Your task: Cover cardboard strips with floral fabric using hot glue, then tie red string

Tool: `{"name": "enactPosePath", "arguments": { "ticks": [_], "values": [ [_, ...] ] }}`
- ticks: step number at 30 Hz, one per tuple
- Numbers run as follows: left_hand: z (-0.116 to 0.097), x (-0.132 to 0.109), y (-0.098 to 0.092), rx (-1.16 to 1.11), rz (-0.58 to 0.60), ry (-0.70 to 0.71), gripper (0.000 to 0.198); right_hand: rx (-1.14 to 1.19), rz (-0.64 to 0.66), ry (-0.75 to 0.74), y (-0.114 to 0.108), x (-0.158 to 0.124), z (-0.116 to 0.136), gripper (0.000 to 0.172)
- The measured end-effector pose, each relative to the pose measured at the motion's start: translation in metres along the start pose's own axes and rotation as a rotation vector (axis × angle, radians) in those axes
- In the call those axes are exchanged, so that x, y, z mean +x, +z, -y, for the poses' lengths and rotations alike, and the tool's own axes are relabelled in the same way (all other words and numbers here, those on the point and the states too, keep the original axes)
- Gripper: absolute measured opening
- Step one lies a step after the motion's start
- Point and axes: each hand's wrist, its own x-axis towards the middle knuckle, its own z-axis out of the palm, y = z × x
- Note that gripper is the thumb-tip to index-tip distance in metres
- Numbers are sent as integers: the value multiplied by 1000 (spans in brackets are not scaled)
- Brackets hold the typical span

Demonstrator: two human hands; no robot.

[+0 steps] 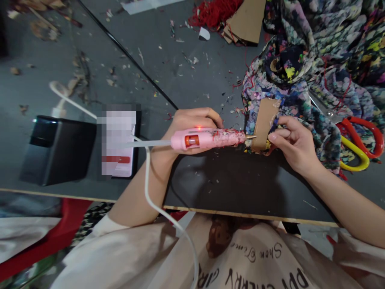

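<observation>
My left hand [189, 122] is wrapped round a pink hot glue gun [207, 137], its red light lit and a clear glue stick [147, 143] poking out of the back. The metal nozzle points right and meets the near part of a tan cardboard strip [265, 120]. That strip lies on patterned, multicoloured fabric [251, 98], with some fabric along its edges. On the strip's right side, my right hand [293, 142] pinches the fabric edge between thumb and fingers. Bits of thread and scraps cling to the gun's front.
Scissors [333, 116] with red and yellow handles lie right of my right hand, partly on fabric. A phone [126, 148] and dark box-shaped device [60, 150] stand left. Red thread [213, 14] and cardboard pieces [245, 22] lie behind. A white cable [147, 180] hangs over the table edge.
</observation>
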Motion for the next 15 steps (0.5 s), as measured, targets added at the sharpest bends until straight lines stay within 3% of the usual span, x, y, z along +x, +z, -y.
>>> {"name": "enactPosePath", "arguments": {
  "ticks": [11, 15],
  "values": [
    [6, 1, -3, 86, -43, 71, 29, -15, 119, 0, -1, -3, 7, 23],
    [5, -1, -2, 83, -87, 28, 28, -45, 115, 10, -2, -4, 7, 21]
  ]
}}
